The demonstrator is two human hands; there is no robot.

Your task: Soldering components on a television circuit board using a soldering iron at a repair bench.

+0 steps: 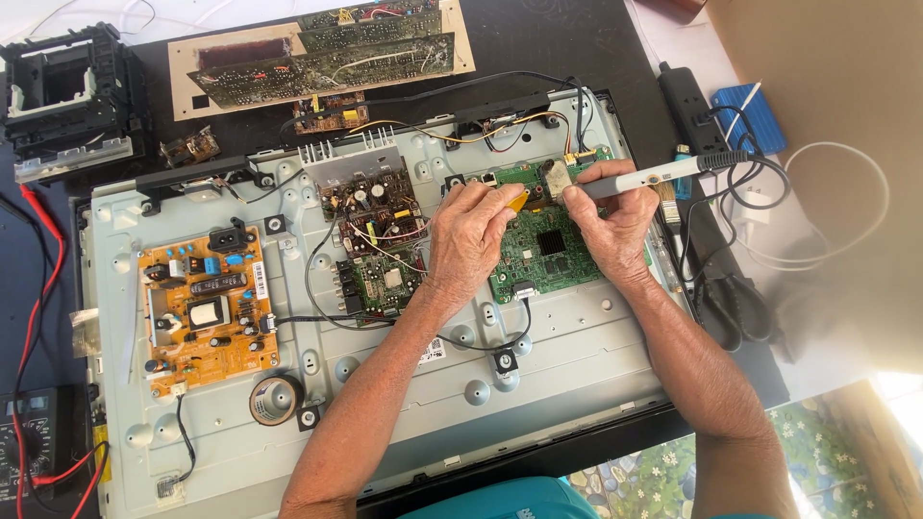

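Right hand (615, 223) gripping a soldering iron (654, 177), left hand (468, 238) pinching a yellow tool (519, 200), over green circuit board (548, 255) at frame's one o'clock.

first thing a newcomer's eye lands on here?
Both hands meet over the green circuit board at centre right: the right hand holds a white soldering iron, the left hand pinches a yellow piece. Next, the orange power board at left on the grey metal back panel.
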